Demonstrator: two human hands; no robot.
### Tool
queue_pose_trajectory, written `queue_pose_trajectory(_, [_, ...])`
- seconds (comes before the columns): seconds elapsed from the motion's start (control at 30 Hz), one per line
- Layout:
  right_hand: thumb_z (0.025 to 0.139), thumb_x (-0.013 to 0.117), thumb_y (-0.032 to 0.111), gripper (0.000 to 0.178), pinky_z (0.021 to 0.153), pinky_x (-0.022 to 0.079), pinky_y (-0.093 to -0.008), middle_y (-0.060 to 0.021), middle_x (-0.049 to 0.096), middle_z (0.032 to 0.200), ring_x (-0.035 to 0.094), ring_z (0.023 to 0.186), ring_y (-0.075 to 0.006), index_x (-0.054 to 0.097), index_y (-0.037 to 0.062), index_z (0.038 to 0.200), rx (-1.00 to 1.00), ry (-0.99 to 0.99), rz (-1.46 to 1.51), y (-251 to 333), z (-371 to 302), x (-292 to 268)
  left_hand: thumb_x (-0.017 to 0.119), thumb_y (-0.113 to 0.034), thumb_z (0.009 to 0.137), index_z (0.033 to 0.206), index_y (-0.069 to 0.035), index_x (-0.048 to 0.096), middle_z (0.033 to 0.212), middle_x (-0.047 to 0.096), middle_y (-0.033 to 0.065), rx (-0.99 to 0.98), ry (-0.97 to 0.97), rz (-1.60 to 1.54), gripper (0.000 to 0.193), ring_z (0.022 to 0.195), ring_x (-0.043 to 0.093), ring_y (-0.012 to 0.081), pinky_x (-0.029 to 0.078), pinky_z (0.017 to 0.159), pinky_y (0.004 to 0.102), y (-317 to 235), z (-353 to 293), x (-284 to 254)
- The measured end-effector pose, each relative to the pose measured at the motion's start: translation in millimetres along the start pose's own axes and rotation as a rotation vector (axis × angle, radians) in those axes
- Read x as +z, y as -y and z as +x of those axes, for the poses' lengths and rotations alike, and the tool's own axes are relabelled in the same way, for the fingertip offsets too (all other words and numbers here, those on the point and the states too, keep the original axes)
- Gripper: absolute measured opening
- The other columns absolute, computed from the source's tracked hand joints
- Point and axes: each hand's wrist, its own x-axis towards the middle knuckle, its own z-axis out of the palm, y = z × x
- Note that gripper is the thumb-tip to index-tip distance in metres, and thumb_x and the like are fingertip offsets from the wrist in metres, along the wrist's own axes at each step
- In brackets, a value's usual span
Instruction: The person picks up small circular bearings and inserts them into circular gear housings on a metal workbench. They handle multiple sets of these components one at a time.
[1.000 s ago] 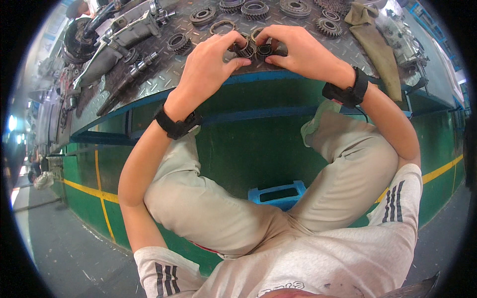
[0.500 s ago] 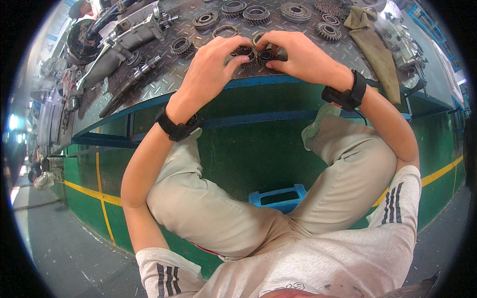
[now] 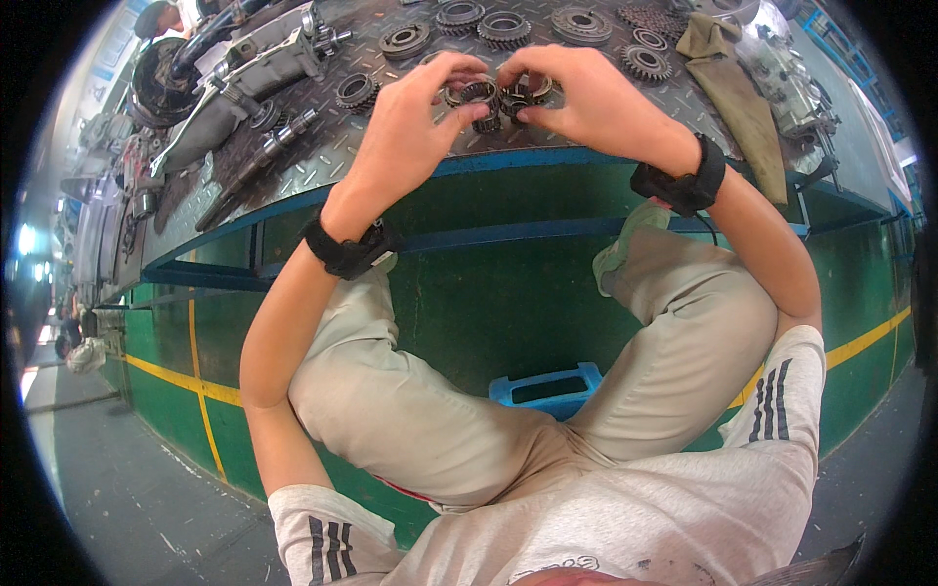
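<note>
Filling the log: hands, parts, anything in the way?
Left hand holding toothed ring. Right hand holding dark gear. Loose gears lie just beyond both.

My 1 view comes from the left of 2 head-worn fisheye cameras, facing down, close above my shirt (image 3: 635, 498) and legs (image 3: 391, 410), the worktop (image 3: 322, 156) farther off at the top.

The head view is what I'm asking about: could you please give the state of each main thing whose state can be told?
Left hand: curled, holding a toothed ring
Right hand: curled, holding a dark gear
Olive cloth: rumpled, hanging over the edge of the table
Long shaft: lying down
Wristbands: fastened
</note>
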Motion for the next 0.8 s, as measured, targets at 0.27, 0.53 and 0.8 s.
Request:
queue_pose_trajectory(0.27, [0.087,0.082,0.009,0.037,0.09,0.057,-0.0381,-0.0122,0.075,0.109,0.072,0.1,-0.0264,0.071,0.0044,0.122,0.047,-0.075,-0.142,7.5,3.2,-28.3,0.078,-0.007,0.095,0.135,-0.006,0.069,0.126,0.079,0.0071,-0.016,-0.17,0.053,0.041,0.118,0.073,0.0194,0.057,0.094,0.0327,-2.1,-4.6,-29.0])
queue_pose_trajectory(0.53, [0.082,0.084,0.011,0.033,0.098,0.056,-0.0461,-0.0161,0.075,0.112,0.071,0.108,-0.038,0.071,0.0026,0.112,0.096,0.117,-0.103,-11.3,-19.6,-13.6,0.083,-0.011,0.088,0.139,-0.009,0.067,0.132,0.075,0.0134,-0.207,0.161,-0.071,0.053,0.121,0.071,0.0289,0.055,0.102,0.0427,16.0,-20.2,-14.2])
queue_pose_trajectory(0.8, [0.084,0.088,0.021,0.035,0.118,0.04,-0.049,-0.0085,0.057,0.153,0.048,0.142,-0.0356,0.075,0.011,0.115,-0.088,0.023,-0.357,-14.2,-10.4,4.3,0.088,-0.014,0.082,0.136,-0.011,0.07,0.135,0.07,0.015,0.041,0.064,0.205,0.057,0.132,0.06,0.0328,0.048,0.113,0.0433,12.5,-8.6,0.1])
